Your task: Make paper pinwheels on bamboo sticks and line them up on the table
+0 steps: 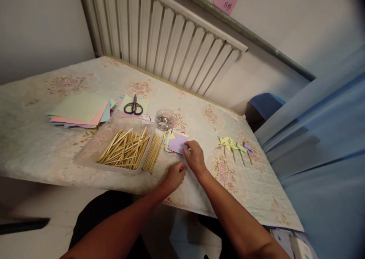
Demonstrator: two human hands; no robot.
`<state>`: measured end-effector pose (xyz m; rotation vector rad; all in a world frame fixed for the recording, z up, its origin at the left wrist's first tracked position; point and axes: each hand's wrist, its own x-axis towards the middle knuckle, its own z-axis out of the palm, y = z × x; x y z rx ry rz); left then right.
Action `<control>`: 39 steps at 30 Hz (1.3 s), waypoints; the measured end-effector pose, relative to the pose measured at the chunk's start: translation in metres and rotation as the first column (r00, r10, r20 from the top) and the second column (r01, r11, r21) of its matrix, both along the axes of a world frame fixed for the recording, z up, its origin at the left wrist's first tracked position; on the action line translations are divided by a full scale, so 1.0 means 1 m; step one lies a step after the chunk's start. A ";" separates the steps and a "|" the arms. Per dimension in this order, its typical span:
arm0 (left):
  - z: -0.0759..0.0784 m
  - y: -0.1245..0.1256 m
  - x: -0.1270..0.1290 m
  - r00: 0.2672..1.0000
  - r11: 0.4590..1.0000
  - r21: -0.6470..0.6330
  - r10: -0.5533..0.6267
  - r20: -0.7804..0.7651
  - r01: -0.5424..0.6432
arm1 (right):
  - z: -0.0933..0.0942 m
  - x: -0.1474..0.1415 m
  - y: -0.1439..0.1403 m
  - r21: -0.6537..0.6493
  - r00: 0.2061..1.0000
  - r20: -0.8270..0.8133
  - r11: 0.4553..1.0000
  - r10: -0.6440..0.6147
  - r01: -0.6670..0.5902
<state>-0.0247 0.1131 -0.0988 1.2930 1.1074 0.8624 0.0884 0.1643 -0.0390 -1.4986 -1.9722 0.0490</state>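
My right hand (195,157) rests on the near edge of a small pile of cut coloured paper squares (176,140), its fingertips touching the top purple piece. Just beside it, my left hand (175,174) lies on the flowered tablecloth (37,145) with fingers curled in; I see nothing in it. Left of the pile stands a clear plastic tray (114,143) holding several wooden sticks (125,149), with more sticks (152,157) lying loose against its right side.
Several finished paper pinwheels (235,147) lie to the right. A stack of larger coloured sheets (81,112), black scissors (134,107) and a small clear dish of pins (164,120) sit farther back. A radiator (159,35) stands behind; blue fabric (322,137) is on the right.
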 end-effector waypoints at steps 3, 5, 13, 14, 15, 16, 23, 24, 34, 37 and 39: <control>-0.002 0.002 -0.004 0.993 0.992 -0.124 0.029 0.111 -0.015 | 0.005 -0.020 0.009 -0.030 0.987 0.141 0.996 0.082 -0.079; -0.001 0.003 -0.005 0.986 0.985 -0.172 0.046 0.161 -0.018 | 0.006 -0.030 0.014 -0.070 0.971 0.217 0.994 0.097 -0.084; 0.004 0.004 -0.006 0.995 0.980 -0.197 0.049 0.086 -0.031 | 0.000 -0.051 0.019 -0.182 0.914 0.401 0.983 0.065 0.010; 0.004 0.004 -0.006 0.995 0.979 -0.201 0.049 0.087 -0.031 | -0.002 -0.052 0.019 -0.180 0.912 0.405 0.984 0.059 0.016; 0.004 0.004 -0.006 0.995 0.978 -0.208 0.050 0.088 -0.031 | -0.004 -0.052 0.019 -0.176 0.912 0.406 0.984 0.056 0.018; 0.003 0.005 -0.006 0.995 0.976 -0.215 0.050 0.092 -0.029 | -0.005 -0.053 0.020 -0.173 0.913 0.404 0.985 0.056 0.017; 0.005 0.006 -0.006 0.994 0.972 -0.233 0.042 0.099 -0.017 | -0.014 -0.051 0.024 -0.141 0.951 0.305 0.990 0.046 -0.003; 0.006 0.006 -0.006 0.994 0.972 -0.234 0.037 0.104 -0.012 | -0.014 -0.051 0.024 -0.139 0.957 0.288 0.990 0.041 -0.001; 0.011 0.005 -0.010 0.962 0.975 -0.221 0.050 0.270 0.011 | 0.007 -0.026 0.030 0.026 0.984 -0.028 0.984 -0.177 0.178; 0.014 0.009 -0.012 0.947 0.981 -0.195 0.058 0.315 0.005 | 0.022 -0.010 0.029 0.086 0.960 -0.167 0.966 -0.226 0.243; 0.017 0.012 -0.012 0.934 0.982 -0.190 0.066 0.350 0.002 | 0.032 0.000 0.026 0.094 0.927 -0.276 0.953 -0.254 0.289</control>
